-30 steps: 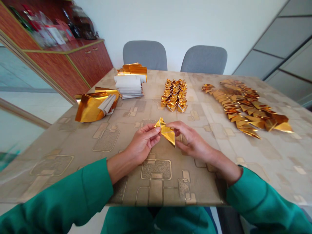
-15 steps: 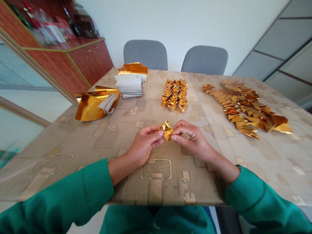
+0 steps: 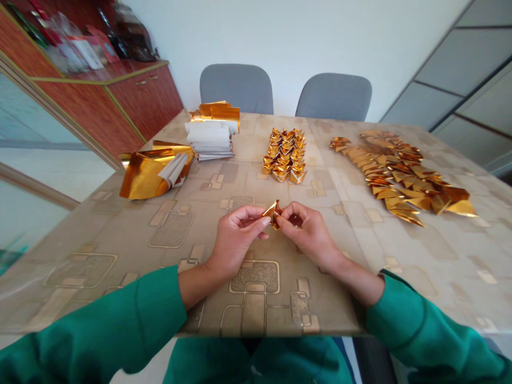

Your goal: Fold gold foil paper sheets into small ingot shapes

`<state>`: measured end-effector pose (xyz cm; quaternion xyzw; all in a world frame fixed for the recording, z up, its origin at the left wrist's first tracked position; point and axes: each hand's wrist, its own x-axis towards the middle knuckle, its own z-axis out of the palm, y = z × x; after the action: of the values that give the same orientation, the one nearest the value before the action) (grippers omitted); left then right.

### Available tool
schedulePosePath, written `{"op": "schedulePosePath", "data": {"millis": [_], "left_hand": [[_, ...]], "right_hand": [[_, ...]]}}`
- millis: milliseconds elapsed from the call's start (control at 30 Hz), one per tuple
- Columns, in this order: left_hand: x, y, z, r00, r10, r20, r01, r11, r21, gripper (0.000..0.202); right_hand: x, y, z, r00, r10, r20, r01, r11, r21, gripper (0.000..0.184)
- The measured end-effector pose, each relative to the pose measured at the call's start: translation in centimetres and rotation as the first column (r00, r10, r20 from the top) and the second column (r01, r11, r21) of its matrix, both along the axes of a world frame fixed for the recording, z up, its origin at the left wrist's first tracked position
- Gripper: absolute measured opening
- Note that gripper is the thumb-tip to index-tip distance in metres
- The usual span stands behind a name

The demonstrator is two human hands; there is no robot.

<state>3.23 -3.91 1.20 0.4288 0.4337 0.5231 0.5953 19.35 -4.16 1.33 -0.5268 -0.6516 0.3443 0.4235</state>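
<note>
Between my hands, just above the tablecloth, is a small folded piece of gold foil paper (image 3: 273, 213) with pointed corners. My left hand (image 3: 239, 234) pinches its left side between thumb and fingers. On the other side, my right hand (image 3: 307, 232) grips the right edge with thumb and bent fingers, hiding part of it. Beyond the hands, folded gold paper ingots (image 3: 284, 154) stand packed in rows. To the right lies a spread of flat, pointed gold foil pieces (image 3: 394, 170), overlapping in long lines.
A stack of folded paper (image 3: 210, 141), white and gold, stands at the back left. Nearer is a curled bundle of gold foil sheets (image 3: 148, 173). Two grey chairs (image 3: 236, 88) are behind the patterned table (image 3: 172, 277). A red wooden cabinet (image 3: 116, 101) stands at the left.
My right hand has moved a little left, closer to my left hand. The foil piece has turned and looks narrower, with its point more upright. The view has shifted slightly.
</note>
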Motion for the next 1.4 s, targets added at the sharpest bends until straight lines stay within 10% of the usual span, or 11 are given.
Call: {"op": "schedulePosePath", "data": {"millis": [467,1400], "left_hand": [[-0.1,0.1,0.3,0.999,-0.044,0.02,0.046,0.997,-0.068,0.027],[-0.2,0.6,-0.1,0.955,0.006,0.295,0.084,0.953,-0.29,0.023]], "right_hand": [[0.1,-0.2,-0.5,0.996,0.046,0.077,-0.057,0.988,0.146,0.02],[1.0,0.7,-0.6,0.964,0.211,-0.161,-0.209,0.977,0.033,0.021]]}}
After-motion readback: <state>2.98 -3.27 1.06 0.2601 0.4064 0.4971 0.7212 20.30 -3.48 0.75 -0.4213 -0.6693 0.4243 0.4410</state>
